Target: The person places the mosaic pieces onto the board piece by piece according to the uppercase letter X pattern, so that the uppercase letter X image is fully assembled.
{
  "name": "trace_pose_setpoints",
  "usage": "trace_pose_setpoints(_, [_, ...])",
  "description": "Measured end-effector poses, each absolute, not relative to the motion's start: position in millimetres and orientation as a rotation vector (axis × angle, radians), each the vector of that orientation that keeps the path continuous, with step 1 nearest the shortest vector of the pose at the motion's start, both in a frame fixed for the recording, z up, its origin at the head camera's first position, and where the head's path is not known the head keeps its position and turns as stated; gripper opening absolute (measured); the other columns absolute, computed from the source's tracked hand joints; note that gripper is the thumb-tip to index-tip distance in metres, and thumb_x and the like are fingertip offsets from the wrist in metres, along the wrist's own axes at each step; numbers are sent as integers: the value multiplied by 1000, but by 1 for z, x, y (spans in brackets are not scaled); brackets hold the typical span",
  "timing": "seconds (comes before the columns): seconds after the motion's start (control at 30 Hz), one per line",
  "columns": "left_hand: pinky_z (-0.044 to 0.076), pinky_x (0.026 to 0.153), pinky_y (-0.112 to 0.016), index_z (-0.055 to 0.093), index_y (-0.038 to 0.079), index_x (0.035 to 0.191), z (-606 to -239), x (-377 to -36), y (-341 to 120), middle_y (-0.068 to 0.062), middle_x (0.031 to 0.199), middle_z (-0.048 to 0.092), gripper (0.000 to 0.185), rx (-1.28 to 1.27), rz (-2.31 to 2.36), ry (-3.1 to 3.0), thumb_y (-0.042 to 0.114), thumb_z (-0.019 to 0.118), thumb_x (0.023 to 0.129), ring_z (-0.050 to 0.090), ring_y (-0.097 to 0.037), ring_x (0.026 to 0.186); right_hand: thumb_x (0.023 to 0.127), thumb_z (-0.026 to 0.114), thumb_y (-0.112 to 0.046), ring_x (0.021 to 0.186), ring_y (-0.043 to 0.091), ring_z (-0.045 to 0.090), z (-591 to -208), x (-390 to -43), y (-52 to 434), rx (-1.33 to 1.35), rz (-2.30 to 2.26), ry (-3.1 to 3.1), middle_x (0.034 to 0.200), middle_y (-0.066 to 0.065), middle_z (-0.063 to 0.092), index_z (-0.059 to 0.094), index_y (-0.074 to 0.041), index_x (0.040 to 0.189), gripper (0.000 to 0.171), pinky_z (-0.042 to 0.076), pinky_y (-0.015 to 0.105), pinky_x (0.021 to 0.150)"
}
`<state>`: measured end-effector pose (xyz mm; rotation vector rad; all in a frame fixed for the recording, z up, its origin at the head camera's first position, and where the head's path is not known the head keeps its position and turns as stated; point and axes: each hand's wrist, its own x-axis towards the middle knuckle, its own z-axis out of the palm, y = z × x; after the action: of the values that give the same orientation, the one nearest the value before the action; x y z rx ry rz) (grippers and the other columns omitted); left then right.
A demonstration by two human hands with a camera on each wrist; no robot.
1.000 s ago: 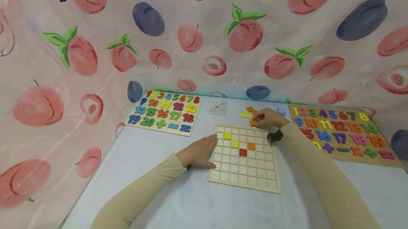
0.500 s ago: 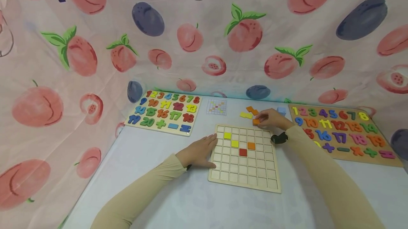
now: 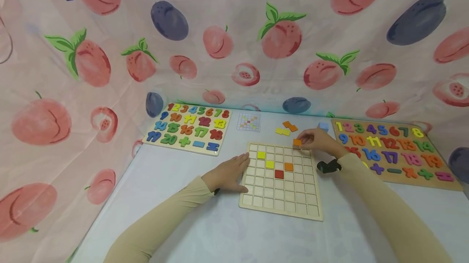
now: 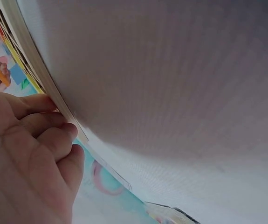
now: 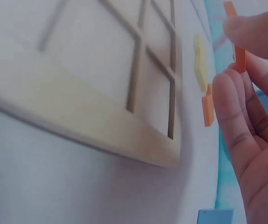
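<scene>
A wooden grid board lies on the white table. It carries two yellow tiles, a red tile and an orange tile. My left hand lies flat on the table, its fingers touching the board's left edge. My right hand pinches a small orange tile between thumb and fingers, just above the board's far right edge. The right wrist view shows that tile held edge-on beside the board.
Loose yellow tiles and orange tiles lie behind the board, with a blue piece and a pattern card. Number puzzles sit at the back left and at the right. Fruit-print cloth walls surround the table.
My right hand has drawn back from the loose tiles towards the board, carrying the orange tile with it. The left hand has stayed put.
</scene>
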<state>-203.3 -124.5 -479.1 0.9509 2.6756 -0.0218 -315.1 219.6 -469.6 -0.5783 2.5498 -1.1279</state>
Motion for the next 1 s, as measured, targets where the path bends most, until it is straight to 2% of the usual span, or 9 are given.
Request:
trace_pose_setpoints(0.53, [18, 120, -31, 18, 4, 150, -477, -202, -124, -10, 159, 13, 100, 927, 23, 2674, 59, 63, 79, 15, -21, 147, 76, 76, -10, 72, 7, 57, -477, -287, 222, -613, -1173, 2482, 90, 12, 66, 67, 2, 102, 30, 52, 19, 66])
trace_pose_setpoints(1.0, [17, 120, -31, 17, 5, 150, -478, -202, -125, -10, 159, 12, 100, 923, 17, 2672, 60, 62, 80, 14, -20, 147, 75, 78, -14, 68, 8, 54, -485, -284, 220, -642, -1054, 2503, 79, 2, 64, 68, -1, 96, 27, 49, 19, 62])
